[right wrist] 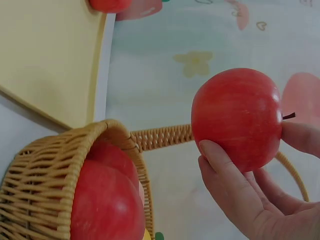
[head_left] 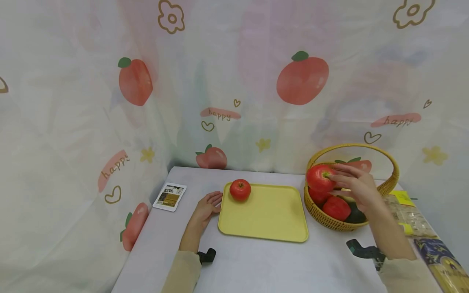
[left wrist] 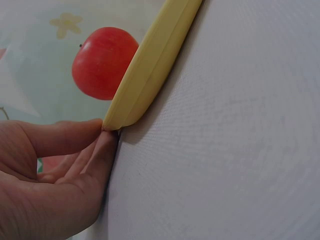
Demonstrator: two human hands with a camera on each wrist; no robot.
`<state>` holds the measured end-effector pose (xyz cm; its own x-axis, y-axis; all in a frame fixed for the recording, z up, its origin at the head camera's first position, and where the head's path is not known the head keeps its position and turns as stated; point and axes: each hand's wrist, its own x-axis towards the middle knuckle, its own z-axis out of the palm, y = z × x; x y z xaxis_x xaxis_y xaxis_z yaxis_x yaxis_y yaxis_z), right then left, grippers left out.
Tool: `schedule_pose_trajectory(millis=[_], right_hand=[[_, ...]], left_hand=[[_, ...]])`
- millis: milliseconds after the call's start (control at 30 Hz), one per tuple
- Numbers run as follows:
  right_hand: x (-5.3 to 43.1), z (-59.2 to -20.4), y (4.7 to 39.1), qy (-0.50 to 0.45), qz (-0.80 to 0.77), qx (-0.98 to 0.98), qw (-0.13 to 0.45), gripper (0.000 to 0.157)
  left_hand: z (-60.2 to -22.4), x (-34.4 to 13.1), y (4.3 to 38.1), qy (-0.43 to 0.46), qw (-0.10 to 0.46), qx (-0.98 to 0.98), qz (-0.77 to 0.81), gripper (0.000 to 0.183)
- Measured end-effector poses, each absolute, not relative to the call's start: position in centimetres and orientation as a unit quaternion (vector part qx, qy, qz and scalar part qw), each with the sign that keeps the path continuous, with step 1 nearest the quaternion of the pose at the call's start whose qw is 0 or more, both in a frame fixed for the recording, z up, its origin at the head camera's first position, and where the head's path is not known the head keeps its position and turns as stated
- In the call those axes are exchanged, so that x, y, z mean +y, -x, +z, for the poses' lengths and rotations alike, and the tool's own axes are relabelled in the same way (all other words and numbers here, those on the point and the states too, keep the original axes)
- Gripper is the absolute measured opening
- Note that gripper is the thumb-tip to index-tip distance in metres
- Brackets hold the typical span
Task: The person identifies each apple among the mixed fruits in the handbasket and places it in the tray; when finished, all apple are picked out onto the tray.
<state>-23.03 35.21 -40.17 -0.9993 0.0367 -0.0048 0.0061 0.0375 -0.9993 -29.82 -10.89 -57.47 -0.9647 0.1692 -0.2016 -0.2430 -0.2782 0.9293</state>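
Print on the blue-and-gold packet at the near right edge of the table is too small and blurred to read; the clear packet just beyond it bears bright yellow panels with no legible words. The left hand rests beside the yellow tray, fingers extended, tips touching its left rim rather than wrapped round it. The right hand grasps a red apple between thumb and fingers, holding it up over the left part of the wicker basket, apart from the rim. More red apples and a dark green item lie inside the basket. Another apple sits on the tray near its far left corner, just beyond the left fingertips. At the left side, a white-edged pack carries a label in white, black and brown, its characters too small to make out. The table is covered in plain pale white. Behind and to the left, fabric walls show printed peaches, flowers and hearts, with "happy" legible in brown script on three pinkish strokes.
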Motion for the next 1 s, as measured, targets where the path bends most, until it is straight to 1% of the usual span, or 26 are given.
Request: schedule_pose_trajectory(millis=[167,400,800,1000], right_hand=[[34.1,-40.3,23.5,0.007,0.682,-0.731,0.004,0.037],[32.6,-40.2,23.9,0.019,0.705,-0.709,-0.023,0.034],[30.4,-40.7,25.0,0.035,0.702,-0.708,-0.058,0.057],[29.4,-41.3,25.9,0.029,0.696,-0.714,-0.070,0.060]], left_hand=[[-57.4,-11.0,29.8,0.028,0.127,0.585,0.801,0.077],[-57.4,-11.0,29.8,0.033,0.126,0.591,0.796,0.076],[-57.7,-10.8,29.9,0.039,0.123,0.596,0.793,0.075],[-57.8,-10.9,30.1,0.039,0.123,0.593,0.795,0.076]])
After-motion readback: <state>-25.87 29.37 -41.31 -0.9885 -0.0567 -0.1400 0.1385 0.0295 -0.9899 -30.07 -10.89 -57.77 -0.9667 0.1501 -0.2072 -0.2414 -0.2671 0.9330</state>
